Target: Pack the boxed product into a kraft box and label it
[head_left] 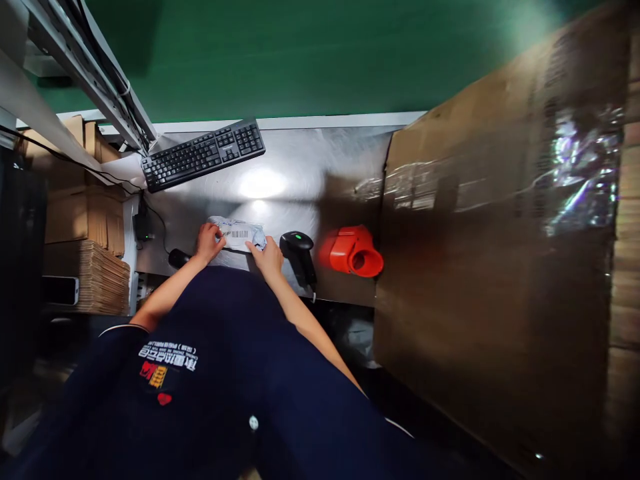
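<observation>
A small plastic-wrapped packet with a white barcode label (239,235) lies at the front of the metal bench, its label facing up. My left hand (210,244) pinches its left end. At the right end, my right hand (268,256) grips the lower corner, thumb on top; the fingers beneath are hidden. Just right of that hand is a black barcode scanner (299,253) with a green light on its head. A black mouse (179,259) sits beside my left wrist.
A black keyboard (205,155) lies at an angle behind the packet. An orange tape dispenser (353,251) stands to the right, against a big cardboard box (490,267). Flattened cartons (103,277) are stacked on the left, a phone (60,291) near them. A green surface (300,60) runs behind.
</observation>
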### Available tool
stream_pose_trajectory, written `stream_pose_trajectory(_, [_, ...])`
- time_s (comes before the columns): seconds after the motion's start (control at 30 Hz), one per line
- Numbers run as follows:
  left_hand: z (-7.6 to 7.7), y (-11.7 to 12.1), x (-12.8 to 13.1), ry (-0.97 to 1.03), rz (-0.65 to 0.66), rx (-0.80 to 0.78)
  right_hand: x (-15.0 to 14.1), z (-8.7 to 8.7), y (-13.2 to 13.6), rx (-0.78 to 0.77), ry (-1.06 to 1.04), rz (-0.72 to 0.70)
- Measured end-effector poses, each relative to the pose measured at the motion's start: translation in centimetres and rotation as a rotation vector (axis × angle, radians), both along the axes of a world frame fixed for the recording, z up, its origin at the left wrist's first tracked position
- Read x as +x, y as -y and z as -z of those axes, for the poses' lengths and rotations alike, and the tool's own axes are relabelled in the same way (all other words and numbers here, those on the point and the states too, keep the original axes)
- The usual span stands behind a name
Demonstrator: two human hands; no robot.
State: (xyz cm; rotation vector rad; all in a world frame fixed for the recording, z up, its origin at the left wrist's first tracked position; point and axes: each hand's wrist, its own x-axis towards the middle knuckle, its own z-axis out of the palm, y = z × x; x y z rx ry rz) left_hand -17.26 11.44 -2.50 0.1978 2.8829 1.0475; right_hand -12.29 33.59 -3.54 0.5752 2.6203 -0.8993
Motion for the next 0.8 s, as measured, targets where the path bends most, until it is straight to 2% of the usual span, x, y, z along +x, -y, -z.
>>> stream_pose_trajectory(0.07, [0.2, 0.3, 0.3, -0.027, 0.029, 0.029, 0.2, 0.0, -0.1, 0.029, -0.120, -0.039])
stream_pose_trajectory(0.13, [0.5, 0.6, 0.6, -0.050, 0.067, 0.050, 0.2, 0.0, 0.0, 0.089, -0.296, -0.175])
stream_pose_trajectory(0.2, [0.8, 0.7, 0.8, -0.056, 0.086, 0.067, 0.0, 0.0, 0.3, 0.113, -0.413, -0.435])
stream_pose_trajectory(0.27, [1.2, 0.8, 0.8, -0.058, 0.087, 0.083, -0.3, 0.1, 0.8, 0.084, -0.425, -0.714])
stream_pose_trajectory(0.33, [1.5, 0.9, 0.6, -0.068, 0.093, 0.096, -0.6, 0.3, 1.3, 0.059, -0.396, -0.875])
stream_pose_trajectory(0.57, [1.8, 0.3, 0.1, -0.104, 0.065, 0.063, -0.3, 1.0, 1.4, 0.085, -0.399, -0.851])
stream_pose_trajectory(0.8, [1.5, 0.7, 0.5, -0.077, 0.122, 0.023, -0.3, 0.7, 1.2, 0.097, -0.401, -0.838])
